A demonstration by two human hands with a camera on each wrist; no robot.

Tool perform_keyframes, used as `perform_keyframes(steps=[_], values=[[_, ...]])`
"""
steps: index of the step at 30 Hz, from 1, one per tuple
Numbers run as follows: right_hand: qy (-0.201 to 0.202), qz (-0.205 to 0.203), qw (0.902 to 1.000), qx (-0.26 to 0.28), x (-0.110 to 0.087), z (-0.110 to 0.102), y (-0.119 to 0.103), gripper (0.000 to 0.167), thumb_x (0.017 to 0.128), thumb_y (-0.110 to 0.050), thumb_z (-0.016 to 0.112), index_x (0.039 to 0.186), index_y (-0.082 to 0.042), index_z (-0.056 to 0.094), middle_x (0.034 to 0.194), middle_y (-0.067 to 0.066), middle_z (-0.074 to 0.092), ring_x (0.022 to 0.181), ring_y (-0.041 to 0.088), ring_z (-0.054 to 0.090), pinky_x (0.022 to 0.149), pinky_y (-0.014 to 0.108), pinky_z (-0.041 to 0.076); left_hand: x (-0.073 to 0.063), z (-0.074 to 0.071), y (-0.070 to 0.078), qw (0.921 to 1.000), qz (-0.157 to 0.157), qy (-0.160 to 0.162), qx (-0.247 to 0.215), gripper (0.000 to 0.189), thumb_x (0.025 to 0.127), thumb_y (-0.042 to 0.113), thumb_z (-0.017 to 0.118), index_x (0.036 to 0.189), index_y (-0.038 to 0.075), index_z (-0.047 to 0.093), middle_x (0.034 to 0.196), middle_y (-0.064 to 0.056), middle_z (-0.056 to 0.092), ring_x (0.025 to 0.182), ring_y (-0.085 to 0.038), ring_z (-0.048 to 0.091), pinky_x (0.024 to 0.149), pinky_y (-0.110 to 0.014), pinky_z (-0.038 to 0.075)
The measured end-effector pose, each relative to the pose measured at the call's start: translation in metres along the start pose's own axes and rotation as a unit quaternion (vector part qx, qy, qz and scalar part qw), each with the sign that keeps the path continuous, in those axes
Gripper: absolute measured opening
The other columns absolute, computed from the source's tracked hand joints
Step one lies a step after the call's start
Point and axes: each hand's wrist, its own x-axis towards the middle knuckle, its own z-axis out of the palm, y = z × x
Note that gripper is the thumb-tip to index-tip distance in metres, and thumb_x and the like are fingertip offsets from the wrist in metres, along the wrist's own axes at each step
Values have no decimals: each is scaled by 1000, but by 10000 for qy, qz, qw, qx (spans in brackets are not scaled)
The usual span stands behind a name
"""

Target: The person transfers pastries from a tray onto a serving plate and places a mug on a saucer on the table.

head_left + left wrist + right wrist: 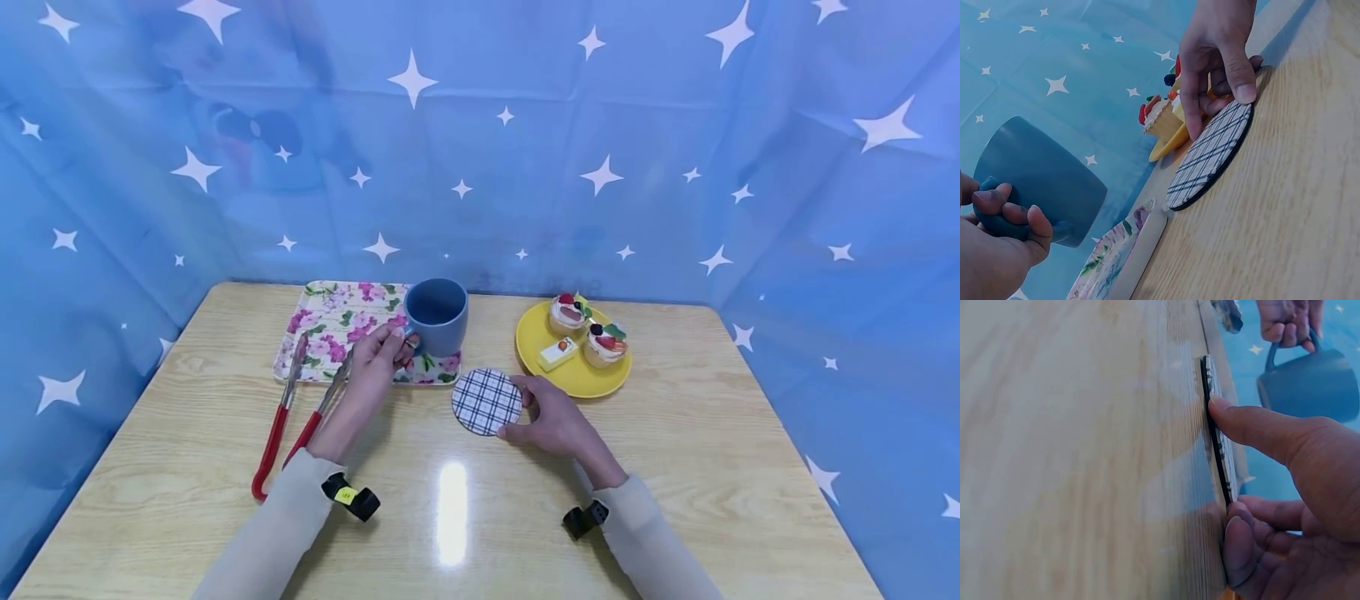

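A blue mug (442,329) is held by its handle in my left hand (377,360), its fingers curled through the loop. In the left wrist view the mug (1041,181) hangs tilted above the edge of the floral tray (1125,256). My right hand (553,421) grips a round plaid coaster (486,402) by its right edge, thumb at the near side and fingers at the far side. Seen from the right wrist, the coaster (1217,434) lies close over the wooden table, its dark underside edge showing.
Red-handled tongs (276,437) lie at the left, their metal tips over the floral tray (337,304). A yellow plate (585,385) at the back right bears two cupcakes (604,346) and a small white cake piece (557,354). A starry blue curtain (510,200) stands behind the table.
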Motion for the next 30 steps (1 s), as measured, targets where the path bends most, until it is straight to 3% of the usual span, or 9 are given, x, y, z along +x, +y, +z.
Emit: perform_keyframes(steps=[12, 22, 30], values=[[77, -144, 9999, -20, -3, 0, -3, 85, 76, -35, 92, 148, -18, 51, 104, 2, 55, 94, 19, 51, 76, 34, 41, -12, 2, 0, 9995, -230, -177, -113, 28, 112, 16, 37, 88, 2, 42, 81, -6, 39, 74, -16, 46, 70, -27, 50], [45, -89, 9999, -13, -3, 0, -1, 86, 76, -36, 91, 150, -19, 50, 104, 2, 54, 93, 19, 51, 75, 33, 42, -20, 6, -4, 9994, -284, -98, -165, 26, 111, 10, 37, 99, -8, 52, 80, -5, 48, 73, -15, 49, 68, -27, 51], [51, -76, 10000, -19, -2, 0, -2, 86, 76, -36, 92, 150, -20, 50, 105, 1, 54, 94, 19, 51, 75, 33, 42, -26, 11, -6, 9989, -202, -377, -172, 28, 112, 13, 38, 96, -9, 49, 81, -6, 44, 75, -15, 45, 69, -25, 50]])
